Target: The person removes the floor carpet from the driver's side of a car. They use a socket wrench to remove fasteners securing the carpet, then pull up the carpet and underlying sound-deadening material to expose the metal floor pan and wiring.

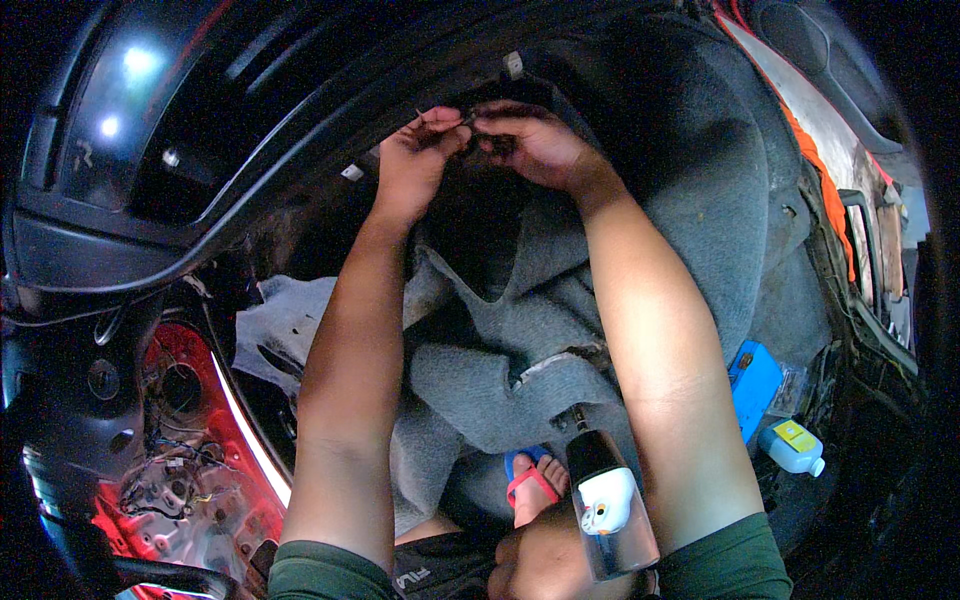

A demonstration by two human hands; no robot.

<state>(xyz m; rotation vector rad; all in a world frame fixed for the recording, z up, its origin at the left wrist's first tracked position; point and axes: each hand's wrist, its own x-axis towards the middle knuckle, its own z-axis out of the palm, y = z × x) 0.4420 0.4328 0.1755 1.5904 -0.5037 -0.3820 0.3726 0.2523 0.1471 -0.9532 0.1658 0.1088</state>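
Note:
Both my arms reach forward to the lower edge of a black dashboard. My left hand (415, 155) is closed, thumb and fingers pinched together, with a thin dark sliver showing by its fingertips. Close beside it, my right hand (530, 140) is also closed, its fingers bent around something small and dark. The fingertips of the two hands nearly meet. Shadow hides what they hold. Below them, loose grey carpet (540, 240) lies bunched in folds over the car's footwell.
The black dashboard (150, 245) curves across the upper left. At lower left stands a red door (200, 480) with bare metal and wiring. A clear, black-topped container (610, 510) is by my knee. At right lie a blue case (755, 385) and a yellow-labelled bottle (793, 447).

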